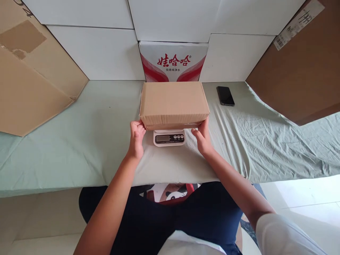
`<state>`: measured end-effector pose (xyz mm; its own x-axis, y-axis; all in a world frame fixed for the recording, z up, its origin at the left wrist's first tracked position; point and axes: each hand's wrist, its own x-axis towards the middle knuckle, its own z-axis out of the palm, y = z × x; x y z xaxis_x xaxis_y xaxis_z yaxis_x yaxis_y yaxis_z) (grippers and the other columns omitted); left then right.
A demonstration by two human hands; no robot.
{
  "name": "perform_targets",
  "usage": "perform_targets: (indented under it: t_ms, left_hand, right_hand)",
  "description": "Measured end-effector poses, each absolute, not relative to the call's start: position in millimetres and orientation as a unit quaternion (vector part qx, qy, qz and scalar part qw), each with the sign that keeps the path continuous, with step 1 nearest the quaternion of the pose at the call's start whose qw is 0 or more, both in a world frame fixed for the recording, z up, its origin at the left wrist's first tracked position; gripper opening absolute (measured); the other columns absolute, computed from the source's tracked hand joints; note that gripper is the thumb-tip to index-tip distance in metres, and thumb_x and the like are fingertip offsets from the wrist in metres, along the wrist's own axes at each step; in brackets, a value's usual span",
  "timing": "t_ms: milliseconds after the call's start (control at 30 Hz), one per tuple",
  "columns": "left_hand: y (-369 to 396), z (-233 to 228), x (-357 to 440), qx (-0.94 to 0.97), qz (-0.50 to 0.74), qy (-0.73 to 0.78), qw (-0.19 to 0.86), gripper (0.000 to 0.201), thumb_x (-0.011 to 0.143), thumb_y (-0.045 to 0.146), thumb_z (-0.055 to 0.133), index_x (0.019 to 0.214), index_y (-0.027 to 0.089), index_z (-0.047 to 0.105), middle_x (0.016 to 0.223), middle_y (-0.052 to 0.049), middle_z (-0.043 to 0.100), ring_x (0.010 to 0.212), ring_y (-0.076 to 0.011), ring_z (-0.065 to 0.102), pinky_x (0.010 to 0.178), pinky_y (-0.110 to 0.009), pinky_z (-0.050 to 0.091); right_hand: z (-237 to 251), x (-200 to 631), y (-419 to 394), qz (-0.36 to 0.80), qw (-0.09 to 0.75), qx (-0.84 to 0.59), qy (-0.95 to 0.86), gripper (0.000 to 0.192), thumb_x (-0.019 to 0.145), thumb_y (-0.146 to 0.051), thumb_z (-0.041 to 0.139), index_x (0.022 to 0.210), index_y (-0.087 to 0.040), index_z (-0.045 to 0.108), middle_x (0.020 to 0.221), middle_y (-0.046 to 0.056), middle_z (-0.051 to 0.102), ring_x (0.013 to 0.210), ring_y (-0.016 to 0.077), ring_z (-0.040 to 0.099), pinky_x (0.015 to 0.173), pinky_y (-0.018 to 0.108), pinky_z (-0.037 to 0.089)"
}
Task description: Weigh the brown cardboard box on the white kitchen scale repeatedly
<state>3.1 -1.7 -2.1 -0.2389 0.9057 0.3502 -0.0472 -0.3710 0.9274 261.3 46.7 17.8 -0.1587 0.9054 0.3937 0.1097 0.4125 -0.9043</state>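
Observation:
A closed brown cardboard box (174, 99) sits over a small white digital scale (169, 144), covering all but the scale's front panel with its display and round buttons. My left hand (137, 138) grips the lower front left corner of the box, some fingertips tucked out of sight. At the lower front right corner, my right hand (203, 138) holds the box with its fingers partly hidden behind the edge. Whether the box rests fully on the scale's plate cannot be seen.
Behind the box stands a white and red carton (174, 53) with Chinese lettering. A black phone (225, 96) lies to the right on the green cloth (106, 148). Large cardboard panels (39, 81) flank the table, and white panels (95, 53) line the back.

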Motion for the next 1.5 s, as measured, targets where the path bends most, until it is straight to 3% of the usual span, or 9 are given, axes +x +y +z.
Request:
perform_targets:
  t_ms: [367,600,867,1100,1200,1333,1433,1500]
  left_hand:
    - [-2,-4,1,0.494,0.662,0.45,0.339,0.072,0.085,0.09,0.035,0.129,0.037,0.055,0.148,-0.009,0.064,0.141,-0.0318,0.059,0.116,-0.054,0.046]
    - [2,-3,-1,0.498,0.645,0.453,0.362,0.089,0.081,0.095,0.033,0.142,0.036,0.061,0.162,-0.008,0.055,0.156,-0.033,0.044,0.125,-0.048,0.039]
    - [3,-6,-2,0.497,0.65,0.451,0.357,0.092,0.08,0.095,0.037,0.145,0.034,0.061,0.163,-0.009,0.054,0.156,-0.0339,0.045,0.126,-0.047,0.039]
    - [3,-9,-1,0.513,0.649,0.442,0.346,0.093,0.083,0.093,0.036,0.149,0.032,0.059,0.163,-0.01,0.054,0.155,-0.034,0.047,0.125,-0.049,0.041]
    - [5,-9,-7,0.526,0.66,0.438,0.31,0.091,0.085,0.09,0.039,0.153,0.032,0.055,0.169,-0.008,0.047,0.161,-0.0312,0.037,0.131,-0.046,0.032]
    - [12,-13,-32,0.444,0.742,0.448,0.227,0.083,0.092,0.086,0.029,0.155,0.037,0.051,0.175,0.002,0.035,0.167,-0.0226,0.019,0.138,-0.043,0.013]
    - [21,-21,-48,0.378,0.765,0.456,0.252,0.081,0.093,0.085,0.017,0.151,0.042,0.053,0.175,0.005,0.034,0.168,-0.021,0.016,0.139,-0.045,0.008]
    - [28,-26,-49,0.353,0.763,0.471,0.268,0.083,0.093,0.086,0.019,0.152,0.038,0.052,0.176,0.001,0.032,0.168,-0.0225,0.016,0.139,-0.047,0.008]
  right_hand:
    - [12,255,49,0.393,0.53,-0.374,-0.652,0.071,0.086,-0.054,0.059,0.151,-0.037,0.036,0.151,0.008,0.049,0.142,0.0329,0.048,0.128,0.06,0.038]
    - [14,253,51,0.393,0.536,-0.366,-0.652,0.069,0.088,-0.053,0.058,0.152,-0.038,0.035,0.154,0.007,0.048,0.145,0.031,0.046,0.127,0.058,0.04]
    - [10,255,54,0.4,0.541,-0.362,-0.645,0.065,0.088,-0.052,0.059,0.148,-0.036,0.039,0.155,0.007,0.047,0.143,0.0315,0.047,0.125,0.057,0.04]
    - [6,253,56,0.405,0.545,-0.349,-0.645,0.073,0.088,-0.061,0.061,0.152,-0.037,0.036,0.156,0.006,0.047,0.143,0.0329,0.046,0.126,0.06,0.039]
    - [7,256,57,0.416,0.551,-0.353,-0.632,0.074,0.087,-0.06,0.062,0.153,-0.039,0.036,0.162,0.005,0.044,0.153,0.033,0.04,0.131,0.061,0.031]
    - [10,274,70,0.386,0.643,-0.378,-0.543,0.072,0.088,-0.055,0.056,0.154,-0.043,0.032,0.172,-0.002,0.033,0.167,0.0281,0.023,0.137,0.061,0.019]
    - [10,288,86,0.395,0.689,-0.408,-0.451,0.066,0.088,-0.052,0.049,0.152,-0.039,0.036,0.172,0.001,0.036,0.166,0.0267,0.029,0.135,0.062,0.02]
    - [7,290,93,0.426,0.687,-0.433,-0.399,0.064,0.088,-0.052,0.046,0.149,-0.035,0.039,0.17,0.004,0.039,0.164,0.0257,0.034,0.135,0.06,0.022]
